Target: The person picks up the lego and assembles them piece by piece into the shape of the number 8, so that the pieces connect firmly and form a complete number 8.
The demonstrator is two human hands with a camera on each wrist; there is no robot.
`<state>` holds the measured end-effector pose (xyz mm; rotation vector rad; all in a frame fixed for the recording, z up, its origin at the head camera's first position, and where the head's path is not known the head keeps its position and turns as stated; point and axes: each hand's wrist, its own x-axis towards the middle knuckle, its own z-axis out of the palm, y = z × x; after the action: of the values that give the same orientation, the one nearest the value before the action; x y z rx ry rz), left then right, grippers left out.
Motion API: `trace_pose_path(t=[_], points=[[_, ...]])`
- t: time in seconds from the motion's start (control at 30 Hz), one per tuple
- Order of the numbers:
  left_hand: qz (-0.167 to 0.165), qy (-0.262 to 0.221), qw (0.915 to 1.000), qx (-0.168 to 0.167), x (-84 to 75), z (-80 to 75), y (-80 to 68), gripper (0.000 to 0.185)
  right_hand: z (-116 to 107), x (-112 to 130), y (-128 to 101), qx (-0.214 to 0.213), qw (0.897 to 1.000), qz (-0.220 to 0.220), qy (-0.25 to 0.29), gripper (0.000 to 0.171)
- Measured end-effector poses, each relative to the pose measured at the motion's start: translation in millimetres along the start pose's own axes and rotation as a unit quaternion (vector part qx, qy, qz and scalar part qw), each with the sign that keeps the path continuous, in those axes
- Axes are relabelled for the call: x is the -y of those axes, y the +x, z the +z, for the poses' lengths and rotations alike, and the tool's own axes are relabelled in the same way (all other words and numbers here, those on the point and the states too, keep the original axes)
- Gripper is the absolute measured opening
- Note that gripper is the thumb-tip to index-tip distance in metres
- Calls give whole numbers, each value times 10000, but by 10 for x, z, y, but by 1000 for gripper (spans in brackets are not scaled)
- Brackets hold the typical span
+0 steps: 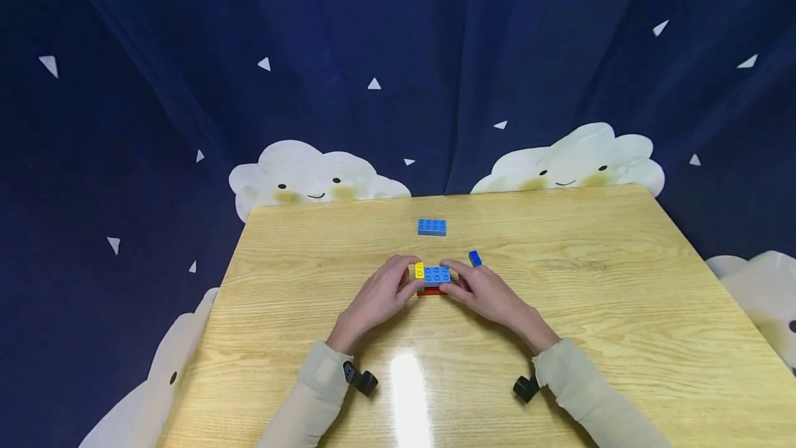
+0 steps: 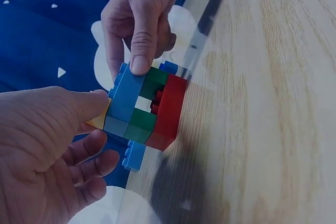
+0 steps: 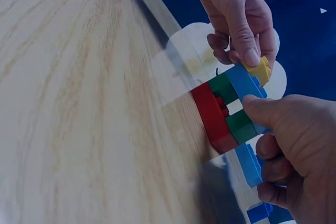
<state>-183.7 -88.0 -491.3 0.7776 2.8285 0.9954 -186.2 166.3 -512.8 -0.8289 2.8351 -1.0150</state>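
Gripping from the left, the left hand [image 1: 376,299] pinches the brick stack [image 1: 432,279] at its yellow end, thumb on the top layer and fingers curled below, as the left wrist view shows. The stack sits between the two hands near the middle of the wooden table [image 1: 622,310], its red base on or just above the surface; which cannot be told. The right hand [image 1: 488,294] grips the opposite end, thumb pressed on the blue top plate and fingers curled at the far side.

Handling, as judged: the stack is hard moulded plastic, light and rigid, with smooth faces that may slip under a loose pinch. Joints between layers are friction fits only, so a pull along the stud axis is likely to separate them. Take hold across the side faces at both ends, as both hands do here.

Appearance: a red base layer, green bricks above with an open gap between them, and a blue studded top, with a yellow brick [image 1: 419,269] at the left end.

Beyond the grip lies a loose blue brick [image 1: 432,227]; just beside the right hand's fingertips stands a small dark blue brick [image 1: 475,258].
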Motion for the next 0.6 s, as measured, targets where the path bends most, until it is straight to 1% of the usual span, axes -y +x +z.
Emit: trace_pose_path(t=[0.23,0.5,0.6], points=[[7,123,9999,-36,-8,4,-1,45,-82,-57,-13,54,9999,92,-43,54],[27,160,9998,-107,-12,9,-18,44,-166,-200,-28,-74,9989,243,-404,56],[30,138,9998,-134,-3,18,-15,43,-185,-261,-31,-84,9983,374,-431,58]])
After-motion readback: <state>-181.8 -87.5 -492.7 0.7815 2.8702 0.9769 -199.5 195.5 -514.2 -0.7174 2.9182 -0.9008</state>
